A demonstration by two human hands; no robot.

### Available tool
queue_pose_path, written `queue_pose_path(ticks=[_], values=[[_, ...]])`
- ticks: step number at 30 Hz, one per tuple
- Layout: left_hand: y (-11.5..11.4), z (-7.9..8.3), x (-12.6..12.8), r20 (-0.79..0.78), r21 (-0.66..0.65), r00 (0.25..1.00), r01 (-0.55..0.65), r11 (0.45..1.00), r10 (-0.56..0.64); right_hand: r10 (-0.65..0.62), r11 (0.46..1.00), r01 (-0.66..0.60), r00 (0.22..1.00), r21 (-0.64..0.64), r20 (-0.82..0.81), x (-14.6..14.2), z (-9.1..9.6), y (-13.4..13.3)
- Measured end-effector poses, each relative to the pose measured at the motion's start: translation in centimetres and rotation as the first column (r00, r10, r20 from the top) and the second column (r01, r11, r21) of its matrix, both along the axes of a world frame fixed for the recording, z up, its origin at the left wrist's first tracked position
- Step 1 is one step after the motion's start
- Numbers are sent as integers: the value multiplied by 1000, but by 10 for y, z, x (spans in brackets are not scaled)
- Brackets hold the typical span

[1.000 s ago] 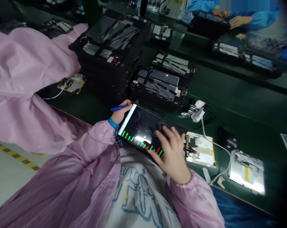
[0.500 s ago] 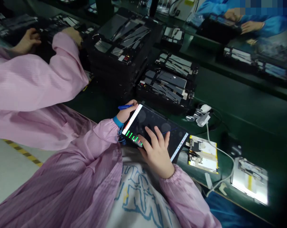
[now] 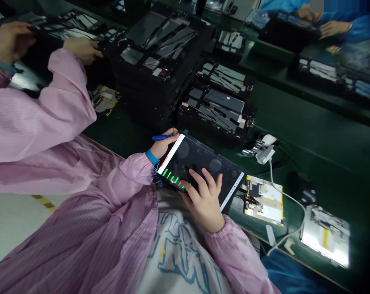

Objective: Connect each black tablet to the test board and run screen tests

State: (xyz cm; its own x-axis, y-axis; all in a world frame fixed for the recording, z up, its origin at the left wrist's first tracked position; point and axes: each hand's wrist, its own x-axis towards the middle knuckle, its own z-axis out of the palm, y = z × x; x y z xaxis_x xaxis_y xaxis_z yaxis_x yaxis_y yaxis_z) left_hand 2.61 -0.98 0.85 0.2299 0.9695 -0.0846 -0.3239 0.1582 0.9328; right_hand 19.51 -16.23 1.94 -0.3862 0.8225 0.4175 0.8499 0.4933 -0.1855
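A tablet (image 3: pixel 200 159) with its screen lit rests tilted near the table's front edge, close to my body. My left hand (image 3: pixel 162 147) grips its upper left corner, and a blue pen (image 3: pixel 160 138) is tucked in the same hand. On that wrist is a blue band (image 3: pixel 152 157) with a coiled cord. Over the lower part of the screen, my right hand (image 3: pixel 204 200) has its fingers spread, the index fingertip at the rows of green text. Whether that fingertip presses the glass I cannot tell.
Stacked black trays of screen parts (image 3: pixel 160 41) stand behind, with lower trays (image 3: pixel 217 108) beside them. To the right lie a battery assembly (image 3: pixel 264 200), a silver panel (image 3: pixel 327 237) and a white cable (image 3: pixel 290 196). A co-worker's pink sleeve (image 3: pixel 44 118) reaches in at left; another person's hands (image 3: pixel 334 28) work opposite.
My right hand has shifted slightly over the screen, and the green text rows have changed a little. The co-worker's hands at left have moved left, lifting something dark. My left hand keeps its grip.
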Motion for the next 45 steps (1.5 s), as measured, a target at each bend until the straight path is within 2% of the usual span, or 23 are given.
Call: queue_pose_path(ticks=[7, 11, 14, 17, 21, 23, 25, 29, 33, 36, 38, 40, 42, 45], values=[[0, 1, 0, -26, -5, 1000, -10, 1000, 10, 24, 998, -22, 999, -60, 40, -3, 1, 1], [-1, 3, -1, -9, -23, 1000, -7, 1000, 6, 17, 996, -19, 1000, -90, -23, 4, 13, 12], [-3, 6, -1, 0, -33, 1000, 5, 999, -5, -63, 996, 60, 996, -63, -59, 14, 29, 39], [-3, 7, -4, 14, -35, 1000, 20, 999, -20, -109, 992, 106, 993, -69, -43, 15, 41, 81], [-2, 4, -9, 20, 5, 999, 38, 999, -38, -45, 988, 37, 998, -148, -48, -4, 50, 136], [-1, 1, -10, 23, 19, 999, 35, 999, -36, 2, 983, -13, 998, -182, -56, -15, 52, 151], [0, -1, -10, 30, 32, 999, 24, 999, -25, 19, 986, -31, 997, -166, -71, -23, 55, 155], [0, 0, -8, -7, 47, 1000, -9, 999, 9, 76, 993, -86, 991, -86, -114, -18, 60, 132], [-1, 6, -8, -92, 8, 996, -5, 1000, 6, 125, 980, -160, 958, -116, -259, 16, 60, 87], [0, 8, -8, -97, -13, 995, 3, 1000, -4, 53, 971, -146, 904, -190, -424, 56, 54, 54], [0, 8, -7, -73, -25, 997, 3, 1000, -5, -97, 969, -40, 849, -246, -520, 85, 48, 35], [1, 8, -6, -47, -35, 999, -9, 999, 8, -255, 954, 101, 765, -282, -591, 110, 42, 20], [2, 7, -6, -29, -42, 1000, -11, 999, 10, -359, 933, 232, 643, -275, -677, 130, 37, 10], [3, 6, -6, -5, -70, 1000, 16, 997, -17, -371, 892, 401, 389, -208, -843, 147, 36, 3]])
